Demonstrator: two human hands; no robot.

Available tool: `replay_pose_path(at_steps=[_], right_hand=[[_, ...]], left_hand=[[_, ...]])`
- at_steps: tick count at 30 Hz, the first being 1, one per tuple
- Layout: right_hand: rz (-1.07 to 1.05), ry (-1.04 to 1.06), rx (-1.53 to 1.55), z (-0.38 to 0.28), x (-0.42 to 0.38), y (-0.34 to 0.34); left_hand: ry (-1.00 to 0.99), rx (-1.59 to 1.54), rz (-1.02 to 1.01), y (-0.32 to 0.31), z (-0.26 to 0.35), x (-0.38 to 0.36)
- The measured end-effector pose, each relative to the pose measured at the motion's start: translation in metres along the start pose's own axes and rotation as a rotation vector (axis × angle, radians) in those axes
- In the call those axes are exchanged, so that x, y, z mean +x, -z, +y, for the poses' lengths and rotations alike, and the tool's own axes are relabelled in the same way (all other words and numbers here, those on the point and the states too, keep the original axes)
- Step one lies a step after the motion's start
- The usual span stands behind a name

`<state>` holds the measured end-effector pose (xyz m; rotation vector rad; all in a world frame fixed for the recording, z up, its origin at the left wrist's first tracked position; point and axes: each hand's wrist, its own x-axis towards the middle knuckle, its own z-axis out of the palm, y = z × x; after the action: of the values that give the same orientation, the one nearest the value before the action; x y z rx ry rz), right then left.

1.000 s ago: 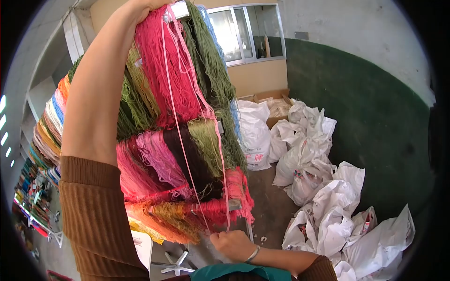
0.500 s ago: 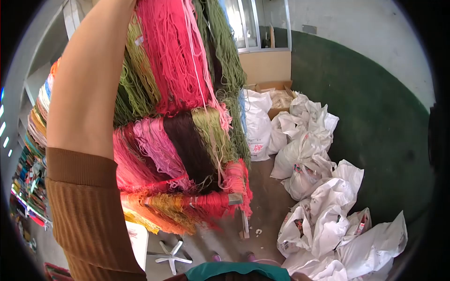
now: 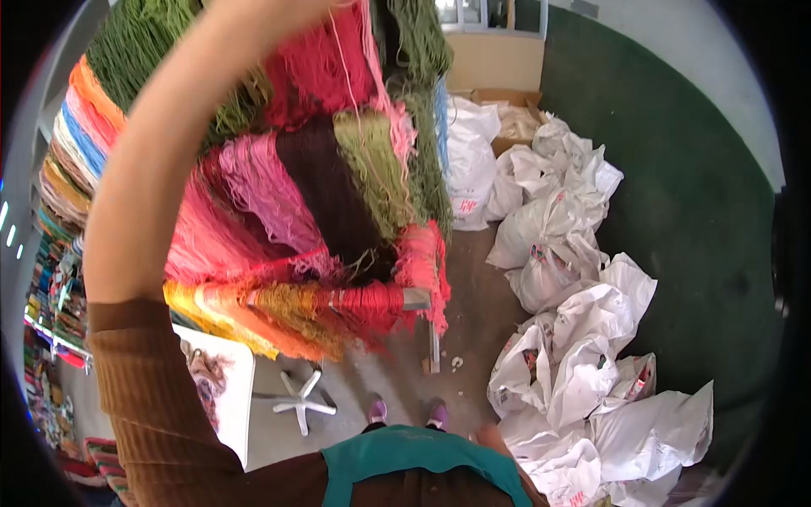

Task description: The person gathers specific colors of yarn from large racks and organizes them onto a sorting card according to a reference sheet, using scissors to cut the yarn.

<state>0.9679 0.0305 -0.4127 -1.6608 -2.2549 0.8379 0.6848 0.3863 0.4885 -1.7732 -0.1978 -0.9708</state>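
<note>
My left arm (image 3: 160,186), in a brown sleeve pushed back to the elbow, reaches up in front of a rack of hanging yarn hanks. My left hand (image 3: 283,7) is at the top edge, blurred and mostly cut off, against the red hank (image 3: 321,68). Thin pink strands (image 3: 372,59) trail down from beside it. Below hang pink (image 3: 262,186), dark brown (image 3: 325,186) and olive green (image 3: 372,169) hanks. Only a sliver of my right hand (image 3: 488,436) shows low by my hip, touching nothing I can see.
Orange and yellow hanks (image 3: 253,317) drape over the rack's metal bar (image 3: 416,297). White filled bags (image 3: 583,355) are piled along the green wall (image 3: 676,169), with a cardboard box (image 3: 498,95) behind them. A white star-shaped base (image 3: 297,399) and a white board (image 3: 228,380) lie by my feet (image 3: 378,411).
My right hand let go of the pink strands low down and dropped to my side. The view tilted downward, so my raised left hand slid to the top edge.
</note>
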Motion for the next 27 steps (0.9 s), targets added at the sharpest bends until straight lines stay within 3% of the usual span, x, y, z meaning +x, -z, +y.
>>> replay_pose_path(at_steps=[1,2,3,4,7,8,11,13,15,17,18,23,27], right_hand=[[-0.262,-0.128,-0.072,-0.063,0.043,0.086],[-0.119,-0.284,0.344,-0.107,0.068,0.132],[0.013,-0.078,0.28,-0.106,0.094,0.124],[0.005,-0.119,0.31,-0.148,0.117,0.17],[-0.044,0.055,0.464,-0.228,0.159,0.262],[-0.153,0.062,0.471,-0.245,0.167,0.287],[-0.078,0.254,0.745,-0.297,0.169,0.346],[-0.149,0.232,0.67,-0.337,0.159,0.396],[-0.178,0.175,0.746,-0.36,0.152,0.41],[-0.134,0.213,0.765,-0.389,0.145,0.416],[-0.104,0.222,0.801,-0.403,0.141,0.414],[-0.009,0.266,0.81,-0.463,0.12,0.39],[-0.075,0.177,0.843,-0.509,0.104,0.344]], left_hand=[[0.008,-0.224,-0.133,0.002,0.023,-0.023],[0.199,-0.388,-0.335,0.002,0.06,-0.06],[0.074,-0.549,-0.309,0.003,0.088,-0.079],[0.193,-0.758,-0.51,0.019,0.121,-0.106],[0.442,-1.162,-0.892,0.054,0.186,-0.161],[0.53,-1.218,-0.832,0.059,0.205,-0.185],[0.717,-1.267,-0.788,0.086,0.243,-0.23],[0.914,-1.376,-0.861,0.108,0.257,-0.237],[0.967,-1.418,-0.868,0.131,0.262,-0.239],[1.452,-1.687,-0.995,0.157,0.26,-0.239],[1.474,-1.71,-0.886,0.168,0.263,-0.249],[1.612,-1.519,-0.857,0.251,0.243,-0.283],[1.453,-1.344,-0.588,0.312,0.23,-0.298]])
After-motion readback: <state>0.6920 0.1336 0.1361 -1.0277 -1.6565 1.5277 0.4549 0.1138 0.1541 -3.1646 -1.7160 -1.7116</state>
